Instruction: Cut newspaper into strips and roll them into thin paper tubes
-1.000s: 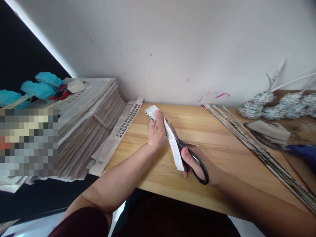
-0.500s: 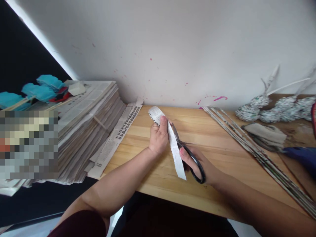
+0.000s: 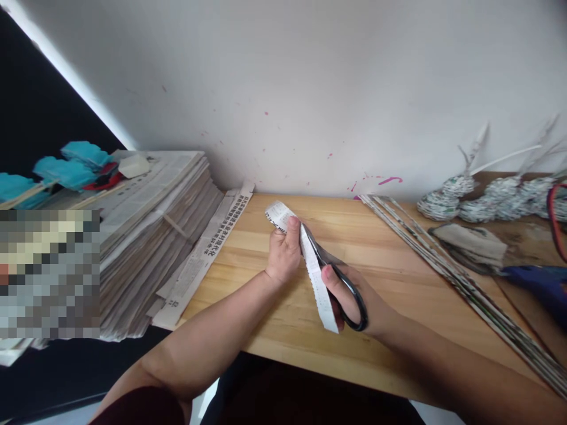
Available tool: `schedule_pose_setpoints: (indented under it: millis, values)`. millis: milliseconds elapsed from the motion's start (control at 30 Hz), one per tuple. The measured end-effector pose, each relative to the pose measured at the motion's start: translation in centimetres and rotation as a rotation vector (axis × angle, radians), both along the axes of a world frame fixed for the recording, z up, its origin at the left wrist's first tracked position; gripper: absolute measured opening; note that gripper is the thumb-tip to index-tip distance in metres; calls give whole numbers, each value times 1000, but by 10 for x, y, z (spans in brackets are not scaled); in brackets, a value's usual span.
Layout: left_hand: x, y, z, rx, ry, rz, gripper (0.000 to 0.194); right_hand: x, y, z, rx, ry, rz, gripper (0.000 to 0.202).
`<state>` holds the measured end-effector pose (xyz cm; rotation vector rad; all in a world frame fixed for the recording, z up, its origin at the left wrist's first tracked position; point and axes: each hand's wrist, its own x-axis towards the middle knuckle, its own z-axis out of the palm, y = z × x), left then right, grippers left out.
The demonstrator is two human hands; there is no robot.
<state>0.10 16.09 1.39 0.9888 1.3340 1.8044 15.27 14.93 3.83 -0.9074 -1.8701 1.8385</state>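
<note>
Two hands are working above the wooden tabletop [image 3: 381,230], near its middle. The left hand [image 3: 283,258] is clamping the paper strip [image 3: 318,289], its thumb pressing on top. The strip is slanting from beyond that thumb down toward the near edge of the table, its lower end hanging free beside the right fingers. The right hand [image 3: 348,299] is closing around the handles of the black scissors [image 3: 364,320], whose blades are lying along the strip's right long edge. Whether they are biting into it, I cannot tell. To the left, a newspaper sheet [image 3: 212,242] is lying alongside the tall newspaper stack [image 3: 177,215], leaving a band of wood before the left hand. To the right, a wider stretch of wood is separating the scissors from the thin paper rods [image 3: 436,263], and the wall [image 3: 310,77] is bounding the far edge.
</note>
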Motion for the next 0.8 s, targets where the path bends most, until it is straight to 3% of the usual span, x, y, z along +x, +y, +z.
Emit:
schedule_pose_setpoints:
  millis: [167, 367, 500, 800]
  values:
    - [-10, 6, 10, 67, -304, -104, 52, 1, 7, -2, -65, -38, 32, 60]
    - [-45, 18, 22, 170, -527, -49, 49, 3, 9, -5, -146, -131, 46, 55]
    - [-47, 22, 20, 171, -496, 0, 44, 3, 7, -3, -133, -103, 83, 55]
    - [-12, 12, 8, 74, -272, 147, 53, -1, 5, 2, 104, -39, 117, 55]
